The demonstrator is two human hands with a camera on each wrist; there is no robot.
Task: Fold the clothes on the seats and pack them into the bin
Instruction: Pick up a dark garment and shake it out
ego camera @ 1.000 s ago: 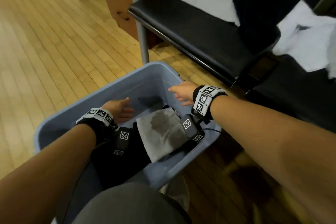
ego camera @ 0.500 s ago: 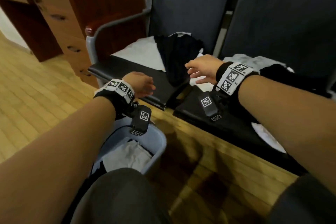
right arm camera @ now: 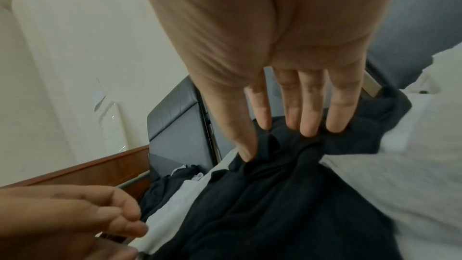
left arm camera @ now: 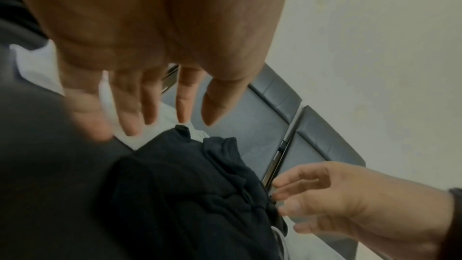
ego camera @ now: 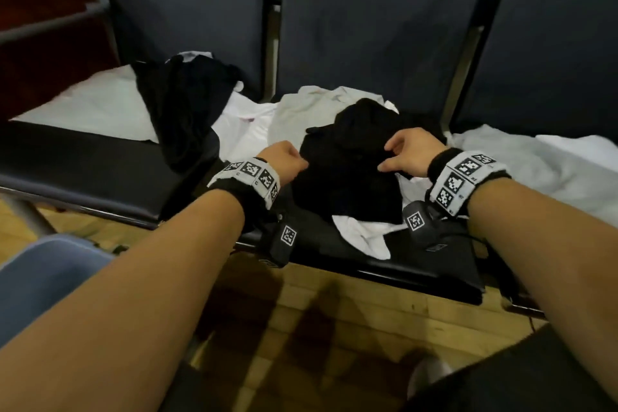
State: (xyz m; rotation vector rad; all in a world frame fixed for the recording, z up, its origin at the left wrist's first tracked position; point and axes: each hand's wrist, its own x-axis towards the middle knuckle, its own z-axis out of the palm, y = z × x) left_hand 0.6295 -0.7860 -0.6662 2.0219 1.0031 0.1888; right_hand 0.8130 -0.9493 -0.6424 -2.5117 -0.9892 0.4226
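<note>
Black garment (ego camera: 347,160) sits crumpled on the middle seat (ego camera: 418,264), on top of white clothes (ego camera: 364,234). Right hand (ego camera: 409,152) has fingertips and thumb dug into its far bunched edge, pinching it, probably to lift and shake it flat. Left hand (ego camera: 284,160) hovers just left of it, fingers loosely curled, holding nothing. Bin (ego camera: 43,274) waits near left on the floor.
</note>
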